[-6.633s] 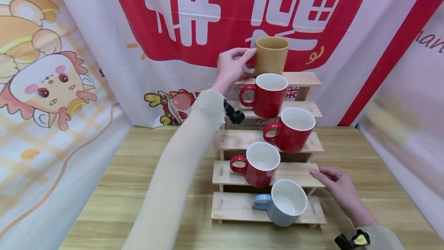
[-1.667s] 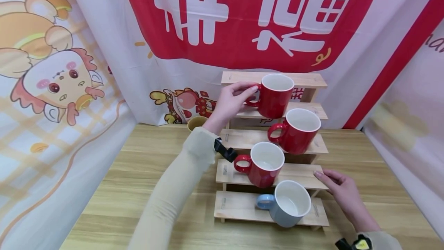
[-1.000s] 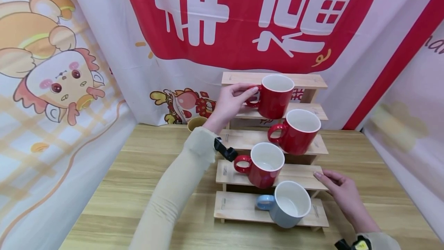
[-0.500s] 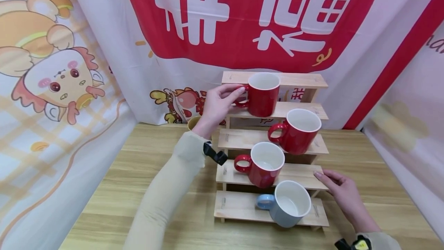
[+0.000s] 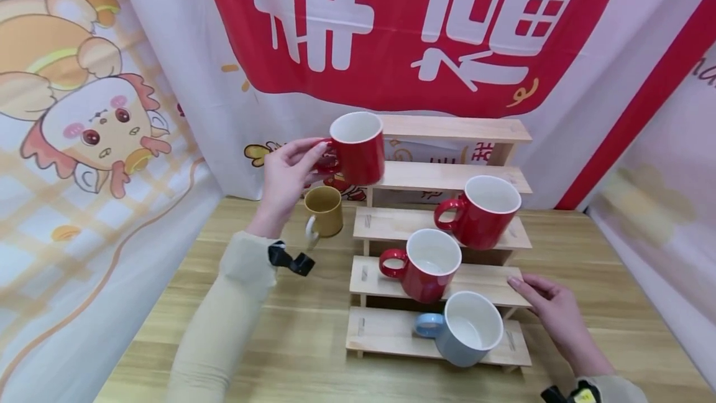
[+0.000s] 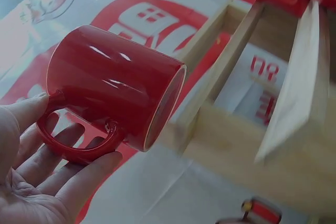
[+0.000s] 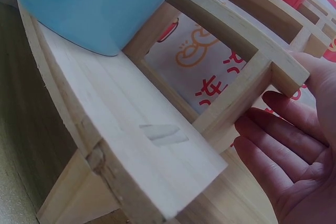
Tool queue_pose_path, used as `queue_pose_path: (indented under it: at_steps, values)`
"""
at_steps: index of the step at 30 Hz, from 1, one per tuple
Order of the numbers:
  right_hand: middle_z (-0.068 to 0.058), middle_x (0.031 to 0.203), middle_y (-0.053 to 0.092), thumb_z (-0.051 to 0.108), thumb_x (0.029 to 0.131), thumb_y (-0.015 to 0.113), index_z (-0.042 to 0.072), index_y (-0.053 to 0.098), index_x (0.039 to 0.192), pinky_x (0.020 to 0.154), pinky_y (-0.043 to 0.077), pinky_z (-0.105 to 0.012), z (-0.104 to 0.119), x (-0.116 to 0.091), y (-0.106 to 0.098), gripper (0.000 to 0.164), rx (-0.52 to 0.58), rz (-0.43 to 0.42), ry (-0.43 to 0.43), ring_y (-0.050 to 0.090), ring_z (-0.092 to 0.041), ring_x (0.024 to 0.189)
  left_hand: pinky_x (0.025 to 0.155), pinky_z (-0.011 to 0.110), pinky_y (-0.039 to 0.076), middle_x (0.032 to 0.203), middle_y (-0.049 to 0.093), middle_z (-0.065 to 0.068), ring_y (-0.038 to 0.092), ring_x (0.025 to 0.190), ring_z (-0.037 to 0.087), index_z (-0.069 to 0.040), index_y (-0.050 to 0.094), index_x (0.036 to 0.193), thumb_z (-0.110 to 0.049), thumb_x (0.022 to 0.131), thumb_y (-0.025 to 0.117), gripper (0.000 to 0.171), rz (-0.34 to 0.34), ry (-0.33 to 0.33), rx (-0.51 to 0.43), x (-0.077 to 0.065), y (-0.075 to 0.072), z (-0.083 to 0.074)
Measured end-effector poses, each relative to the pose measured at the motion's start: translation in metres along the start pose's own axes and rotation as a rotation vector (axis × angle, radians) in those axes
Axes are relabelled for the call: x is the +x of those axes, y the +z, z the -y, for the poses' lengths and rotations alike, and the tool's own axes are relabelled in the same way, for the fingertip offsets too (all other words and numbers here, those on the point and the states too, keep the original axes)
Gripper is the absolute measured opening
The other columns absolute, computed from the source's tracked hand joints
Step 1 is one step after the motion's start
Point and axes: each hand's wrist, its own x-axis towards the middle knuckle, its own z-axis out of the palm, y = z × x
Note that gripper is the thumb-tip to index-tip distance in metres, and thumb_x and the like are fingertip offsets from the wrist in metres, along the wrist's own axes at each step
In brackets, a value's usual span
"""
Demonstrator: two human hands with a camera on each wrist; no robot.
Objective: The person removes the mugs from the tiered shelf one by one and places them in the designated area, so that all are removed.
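My left hand [image 5: 288, 176] grips a red mug [image 5: 360, 157] by its handle, holding it in the air just left of the top of a stepped wooden rack [image 5: 486, 283]. In the left wrist view the mug [image 6: 115, 87] lies sideways across the picture, thumb on top of the handle and fingers beneath it. My right hand [image 5: 554, 313] holds the right end of the rack's second-lowest shelf, thumb on top and fingers below. Two more red mugs stand on the rack, one on the middle shelf [image 5: 485, 219], another on the second-lowest [image 5: 427, 278]. A light blue mug [image 5: 464, 334] stands on the lowest shelf.
A mustard-yellow mug [image 5: 324, 211] stands on the wood-grain table [image 5: 302, 328], left of the rack and below the lifted mug. Printed cloth [image 5: 184, 30] hangs behind and along both sides. The two upper shelves [image 5: 447, 126] bear no mugs.
The yellow mug went from the top shelf to the table at left. My left hand then took the red mug off the second-highest shelf and moved it left. The right hand stayed put.
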Motion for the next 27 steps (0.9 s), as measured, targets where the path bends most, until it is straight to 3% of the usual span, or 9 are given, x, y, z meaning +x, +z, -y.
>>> queue_pose_path:
  at_steps: [9, 14, 20, 27]
  values:
    - [0.021, 0.103, 0.066, 0.040, 0.098, 0.070, 0.005, 0.067, 0.128, 0.077, 0.054, -0.019, -0.003, 0.001, -0.001, 0.046, 0.008, 0.000, 0.010, 0.059, 0.005, 0.097, 0.074, 0.038, 0.062, 0.110, 0.072, 0.023, 0.073, 0.098, 0.033, 0.002, 0.073, 0.115, -0.018, 0.091, 0.079, 0.032, -0.116, 0.048, -0.001, -0.016, -0.059, 0.003]
    - [0.023, 0.102, 0.066, 0.037, 0.098, 0.070, 0.012, 0.071, 0.124, 0.077, 0.054, -0.019, -0.003, 0.001, 0.000, 0.036, 0.026, 0.002, -0.004, 0.059, 0.005, 0.097, 0.074, 0.037, 0.061, 0.110, 0.074, 0.018, 0.073, 0.098, 0.029, 0.002, 0.073, 0.116, -0.021, 0.090, 0.079, 0.035, -0.216, 0.026, 0.062, -0.029, -0.088, 0.010]
    - [0.022, 0.100, 0.067, 0.034, 0.099, 0.070, 0.013, 0.071, 0.121, 0.077, 0.054, -0.017, -0.004, 0.000, 0.000, 0.030, 0.048, -0.017, -0.022, 0.060, 0.005, 0.096, 0.077, 0.037, 0.060, 0.114, 0.072, 0.019, 0.073, 0.100, 0.030, 0.000, 0.073, 0.118, -0.025, 0.089, 0.080, 0.039, -0.327, -0.043, 0.136, -0.047, -0.107, 0.030]
    - [0.022, 0.101, 0.067, 0.035, 0.099, 0.070, 0.004, 0.067, 0.128, 0.077, 0.054, -0.017, -0.003, 0.001, 0.002, 0.043, 0.028, -0.016, -0.012, 0.060, 0.006, 0.096, 0.078, 0.037, 0.059, 0.111, 0.073, 0.018, 0.074, 0.096, 0.027, 0.004, 0.072, 0.117, -0.021, 0.088, 0.081, 0.039, -0.469, -0.052, 0.096, -0.065, -0.122, 0.064]
